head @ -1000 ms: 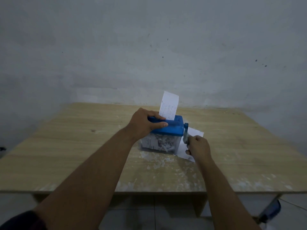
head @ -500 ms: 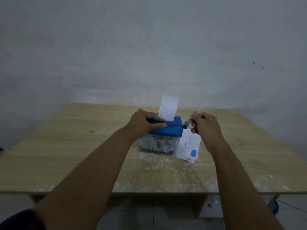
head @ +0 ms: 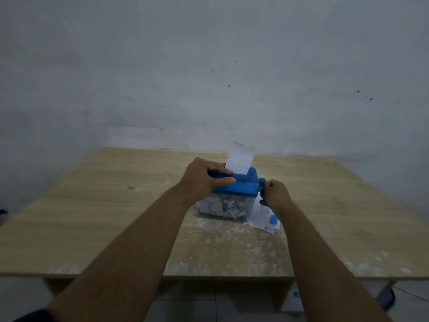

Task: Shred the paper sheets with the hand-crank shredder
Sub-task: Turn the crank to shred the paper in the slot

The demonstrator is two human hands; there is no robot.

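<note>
A small hand-crank shredder with a blue lid (head: 241,188) and a clear bin (head: 222,209) full of paper scraps stands mid-table. A white printed sheet (head: 240,160) sticks upright out of the lid's slot. My left hand (head: 204,178) grips the lid's left end, thumb along the front. My right hand (head: 275,194) is curled round the crank handle (head: 261,182) at the shredder's right side. More paper sheets (head: 263,217) lie flat just right of the bin, partly under my right wrist.
The wooden table (head: 92,205) runs up to a grey wall at the back. White paper dust and scraps (head: 232,238) are strewn in front of the shredder. A dark object (head: 386,298) sits on the floor under the right table edge.
My right hand has turned the crank from low, over the top, back down beside the lid. The sheet stands a little lower in the slot. My left hand has stayed put.
</note>
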